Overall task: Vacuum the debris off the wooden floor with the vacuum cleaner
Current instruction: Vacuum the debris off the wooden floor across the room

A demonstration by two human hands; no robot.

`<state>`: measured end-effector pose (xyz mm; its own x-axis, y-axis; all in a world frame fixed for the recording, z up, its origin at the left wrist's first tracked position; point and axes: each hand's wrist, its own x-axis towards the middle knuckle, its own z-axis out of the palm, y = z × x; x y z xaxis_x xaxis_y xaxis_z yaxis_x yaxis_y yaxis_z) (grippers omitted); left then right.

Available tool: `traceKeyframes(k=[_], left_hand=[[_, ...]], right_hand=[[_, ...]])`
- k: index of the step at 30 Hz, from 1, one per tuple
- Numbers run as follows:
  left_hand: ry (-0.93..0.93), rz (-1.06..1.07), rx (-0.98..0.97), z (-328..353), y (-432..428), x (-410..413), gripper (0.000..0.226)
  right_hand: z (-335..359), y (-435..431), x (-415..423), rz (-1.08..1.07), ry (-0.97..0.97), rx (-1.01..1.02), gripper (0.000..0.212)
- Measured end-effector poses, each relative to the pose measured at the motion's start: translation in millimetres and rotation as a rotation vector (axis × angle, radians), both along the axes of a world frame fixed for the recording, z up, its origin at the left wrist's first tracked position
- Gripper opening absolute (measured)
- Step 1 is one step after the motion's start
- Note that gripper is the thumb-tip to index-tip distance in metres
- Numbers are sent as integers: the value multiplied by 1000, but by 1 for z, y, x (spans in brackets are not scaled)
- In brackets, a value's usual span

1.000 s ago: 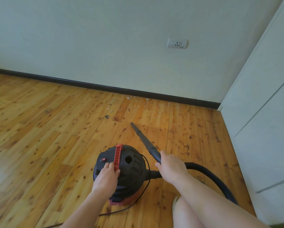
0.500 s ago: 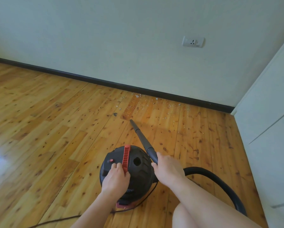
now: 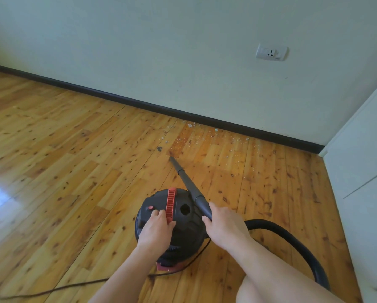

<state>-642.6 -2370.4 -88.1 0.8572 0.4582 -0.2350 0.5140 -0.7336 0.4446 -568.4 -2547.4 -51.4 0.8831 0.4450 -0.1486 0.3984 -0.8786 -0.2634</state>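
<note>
Black wand (image 3: 189, 184) gripped in right hand (image 3: 225, 229), left hand (image 3: 156, 231) curled round red vacuum handle (image 3: 170, 203)

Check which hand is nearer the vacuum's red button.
Left. The left hand sits on top of the vacuum, fingertips right beside the red button. The right hand grips the wand, on the other side of the red handle.

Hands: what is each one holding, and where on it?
The right hand grips the black wand at its near end. The left hand holds the vacuum cleaner by its red handle.
</note>
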Motion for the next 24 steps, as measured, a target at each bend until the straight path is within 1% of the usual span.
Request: traceKeyframes(k=[15,20,24], left_hand=[[32,14,52,-2,32,13,31],[34,29,68,-3,47,19,27],[57,24,120,-4,51,23,27]], right_hand=[[-18,8,25,37,11,24,57],[-31,24,35,16,30,44,59],[-40,39,42,-15,53,65,61]])
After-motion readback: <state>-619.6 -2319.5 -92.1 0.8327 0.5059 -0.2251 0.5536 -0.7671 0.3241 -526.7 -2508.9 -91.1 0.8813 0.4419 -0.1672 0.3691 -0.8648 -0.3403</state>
